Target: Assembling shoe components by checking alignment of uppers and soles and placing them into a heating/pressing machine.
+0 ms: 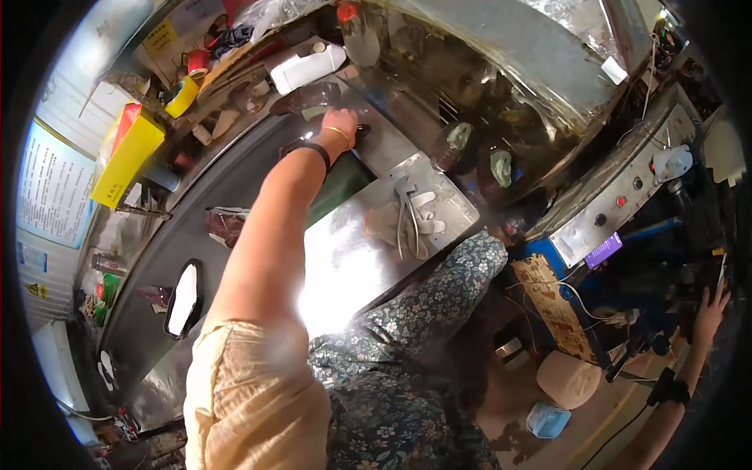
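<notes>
My left hand (338, 128), at the end of a bare arm crossing the picture, is closed on a glossy dark brown shoe (362, 133), partly hidden under the hand and wrist. Just beyond it lies another dark brown shoe (307, 99). Far to the right is my right hand (710, 310), its fingers stretched out near a thin pale stick-like piece (721, 270); contact between them is unclear. Metal pliers (405, 215) rest across a pale work glove (423, 213) on a shiny metal plate (345, 247) before me.
A dark conveyor belt (160, 258) curves along the left, carrying a white-soled shoe (184, 299) and a brown shoe piece (225, 225). Past the plate are dark shoes with green stuffing (501, 167). A control panel (607, 207) stands right, above a beige container (569, 379).
</notes>
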Available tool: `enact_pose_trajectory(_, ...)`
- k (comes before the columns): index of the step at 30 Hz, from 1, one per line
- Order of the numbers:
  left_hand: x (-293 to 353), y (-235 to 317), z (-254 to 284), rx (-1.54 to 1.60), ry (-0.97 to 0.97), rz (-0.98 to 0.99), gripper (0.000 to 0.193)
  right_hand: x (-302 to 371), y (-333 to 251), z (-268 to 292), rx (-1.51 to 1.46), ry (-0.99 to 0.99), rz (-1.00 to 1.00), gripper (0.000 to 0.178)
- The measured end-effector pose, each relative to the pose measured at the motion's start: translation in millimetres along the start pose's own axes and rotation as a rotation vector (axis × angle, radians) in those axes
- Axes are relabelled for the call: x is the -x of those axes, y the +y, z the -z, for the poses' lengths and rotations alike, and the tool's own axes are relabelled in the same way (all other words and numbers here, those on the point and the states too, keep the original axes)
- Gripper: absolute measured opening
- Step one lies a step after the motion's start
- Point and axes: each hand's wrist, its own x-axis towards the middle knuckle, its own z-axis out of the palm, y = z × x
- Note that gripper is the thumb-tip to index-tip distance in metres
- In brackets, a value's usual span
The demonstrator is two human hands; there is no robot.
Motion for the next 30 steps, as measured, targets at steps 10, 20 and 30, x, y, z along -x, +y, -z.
enact_pose_trajectory(10, 259.3, -27.0, 127.2, 0.363, 0.762, -0.763, 0.034, 170.5, -469.7, 179.3, -1.909, -1.144, -0.002, 0.049)
enact_pose_trajectory(20, 344.3, 137.2, 12.3, 2.112, 0.345, 0.09, 0.025, 262.1, -515.2, 252.4, -1.617, -0.427, 0.425, 0.024)
enact_pose_trajectory(30, 319.5, 174.4, 68.1, 2.433, -1.098, -0.22, 0.042, 245.1, -452.7, 293.5, -1.516, -0.353, 0.391, 0.021)
